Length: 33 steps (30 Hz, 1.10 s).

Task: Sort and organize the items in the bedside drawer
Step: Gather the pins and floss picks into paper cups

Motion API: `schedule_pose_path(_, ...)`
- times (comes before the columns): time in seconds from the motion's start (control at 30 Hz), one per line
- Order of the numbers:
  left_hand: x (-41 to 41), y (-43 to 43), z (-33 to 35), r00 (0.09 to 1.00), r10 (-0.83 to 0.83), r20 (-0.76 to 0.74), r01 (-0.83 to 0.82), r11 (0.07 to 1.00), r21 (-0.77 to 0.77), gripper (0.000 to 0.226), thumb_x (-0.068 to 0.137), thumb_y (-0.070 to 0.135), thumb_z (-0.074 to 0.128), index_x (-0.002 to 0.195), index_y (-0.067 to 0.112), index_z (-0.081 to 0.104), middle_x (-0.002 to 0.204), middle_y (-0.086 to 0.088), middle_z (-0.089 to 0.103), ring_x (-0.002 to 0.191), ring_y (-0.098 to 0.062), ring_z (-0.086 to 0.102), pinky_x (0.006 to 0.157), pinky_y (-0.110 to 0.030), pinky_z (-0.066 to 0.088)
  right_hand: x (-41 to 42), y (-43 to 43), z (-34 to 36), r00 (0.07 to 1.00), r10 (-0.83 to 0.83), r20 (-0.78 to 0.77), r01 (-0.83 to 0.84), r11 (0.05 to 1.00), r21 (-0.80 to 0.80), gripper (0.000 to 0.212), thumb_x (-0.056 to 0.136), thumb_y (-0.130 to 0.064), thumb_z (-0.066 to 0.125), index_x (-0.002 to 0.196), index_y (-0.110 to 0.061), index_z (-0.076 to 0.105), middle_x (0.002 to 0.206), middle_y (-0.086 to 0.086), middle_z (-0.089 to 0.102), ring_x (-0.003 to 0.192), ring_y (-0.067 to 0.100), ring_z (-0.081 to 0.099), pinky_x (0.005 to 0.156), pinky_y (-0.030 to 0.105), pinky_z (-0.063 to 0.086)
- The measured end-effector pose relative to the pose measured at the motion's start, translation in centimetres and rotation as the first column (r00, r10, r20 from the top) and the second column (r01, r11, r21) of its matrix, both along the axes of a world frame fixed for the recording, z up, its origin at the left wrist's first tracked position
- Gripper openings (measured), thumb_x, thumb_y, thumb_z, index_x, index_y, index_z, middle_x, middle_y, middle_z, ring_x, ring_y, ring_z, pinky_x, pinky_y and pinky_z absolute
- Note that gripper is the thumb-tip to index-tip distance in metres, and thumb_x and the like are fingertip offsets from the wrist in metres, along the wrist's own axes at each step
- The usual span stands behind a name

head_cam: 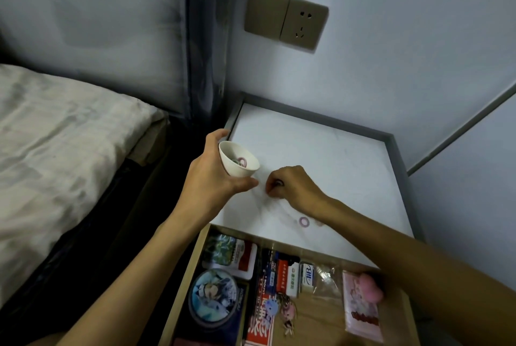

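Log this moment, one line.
left hand holds white cup; right hand pinches small item on nightstand; pink ring lies loose there; drawer open

Two arms in view, both bare up to the frame edge. The left forearm [134, 276] comes in from 7 o'clock, the right forearm [413, 250] from 4 o'clock. The left hand [215, 178] and right hand [298, 188] are bare.

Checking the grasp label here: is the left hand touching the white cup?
Touching. The head view shows the left hand wrapped round the white cup, thumb against its lower side, fingers behind it.
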State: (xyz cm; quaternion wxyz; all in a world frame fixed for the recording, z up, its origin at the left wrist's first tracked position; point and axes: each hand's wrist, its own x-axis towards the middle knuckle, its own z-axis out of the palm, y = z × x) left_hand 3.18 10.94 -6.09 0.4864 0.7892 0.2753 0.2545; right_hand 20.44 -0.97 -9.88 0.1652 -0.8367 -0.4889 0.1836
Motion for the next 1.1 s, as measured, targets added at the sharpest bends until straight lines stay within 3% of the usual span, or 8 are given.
schedule_pose_path(0.23,0.2,-0.6,-0.1,0.999,-0.029,-0.021,0.029,1.000,0.008,0.100,0.063,0.024,0.091,0.144,0.027,0.033,0.113,0.011,0.050,0.097,-0.011,0.054,0.068,-0.008,0.045,2.3,0.2,5.4,0.975,-0.190,-0.114,0.210,0.956,0.206,0.011,0.082,-0.005,0.072,0.078,-0.016,0.073,0.074,-0.001,0.071,0.062,0.000,0.062,0.065,0.014,0.046)
schedule_pose_path(0.37,0.7,-1.4,-0.3,0.998,-0.049,-0.038,0.049,0.999,0.000,0.100,0.062,0.024,0.092,0.142,0.031,0.033,0.119,0.006,0.053,0.104,-0.017,0.057,0.086,-0.031,0.053,0.5,1.1,10.6,0.959,0.042,-0.281,0.056,0.942,0.330,0.004,0.083,-0.003,0.073,0.086,-0.005,0.072,0.077,0.006,0.071,0.068,0.010,0.065,0.069,0.023,0.054)
schedule_pose_path(0.43,0.9,-1.8,-0.2,0.997,-0.072,-0.030,0.071,0.997,-0.002,0.099,0.062,0.024,0.092,0.141,0.031,0.034,0.117,0.006,0.056,0.106,-0.019,0.059,0.089,-0.038,0.055,-1.1,1.5,11.4,0.958,0.181,-0.222,-0.119,0.956,0.268,0.010,0.082,-0.008,0.076,0.091,-0.011,0.074,0.082,0.000,0.072,0.074,0.007,0.066,0.071,0.020,0.053)
schedule_pose_path(0.57,1.1,-2.2,-0.5,0.994,-0.110,0.005,0.110,0.994,-0.017,0.096,0.062,0.022,0.092,0.140,0.029,0.036,0.110,0.013,0.058,0.103,-0.013,0.061,0.085,-0.029,0.055,-2.0,1.1,11.2,0.947,0.235,-0.219,-0.193,0.961,0.198,0.029,0.082,-0.007,0.075,0.109,-0.018,0.072,0.101,-0.006,0.073,0.094,0.005,0.069,0.088,0.024,0.055)
schedule_pose_path(0.73,1.1,-2.4,-0.8,0.996,-0.085,-0.021,0.085,0.996,-0.018,0.100,0.062,0.025,0.092,0.142,0.033,0.033,0.117,0.009,0.050,0.107,-0.014,0.053,0.086,-0.027,0.047,0.7,-1.5,10.6,0.977,-0.004,-0.215,0.077,0.941,0.331,0.016,0.090,-0.008,0.066,0.103,-0.014,0.074,0.099,-0.003,0.073,0.089,0.007,0.068,0.078,0.022,0.056)
schedule_pose_path(0.93,1.1,-2.7,-0.7,0.996,-0.093,-0.018,0.093,0.996,0.001,0.099,0.062,0.025,0.092,0.142,0.032,0.034,0.113,0.010,0.049,0.099,-0.010,0.052,0.077,-0.016,0.043,3.9,-5.3,2.5,0.946,-0.312,0.086,0.321,0.937,-0.139,0.040,0.088,-0.043,0.068,0.122,-0.021,0.061,0.113,0.001,0.058,0.099,0.021,0.062,0.083,0.029,0.047)
schedule_pose_path(1.0,1.2,-2.7,-0.7,0.995,-0.096,-0.020,0.096,0.995,0.005,0.098,0.063,0.025,0.092,0.142,0.032,0.033,0.113,0.010,0.049,0.100,-0.011,0.052,0.074,-0.013,0.041,3.3,-5.3,0.3,0.930,-0.350,0.108,0.363,0.923,-0.130,0.044,0.089,-0.046,0.065,0.124,-0.022,0.056,0.118,0.003,0.052,0.102,0.022,0.060,0.082,0.029,0.048)
schedule_pose_path(1.1,1.2,-2.9,-0.7,0.995,-0.098,-0.030,0.098,0.995,0.009,0.098,0.064,0.025,0.091,0.143,0.032,0.032,0.114,0.009,0.048,0.102,-0.012,0.052,0.082,-0.020,0.043,2.3,-4.5,-1.1,0.921,-0.378,0.099,0.379,0.925,-0.001,0.017,0.093,-0.027,0.065,0.105,-0.017,0.061,0.107,0.005,0.054,0.078,0.020,0.062,0.061,0.025,0.051)
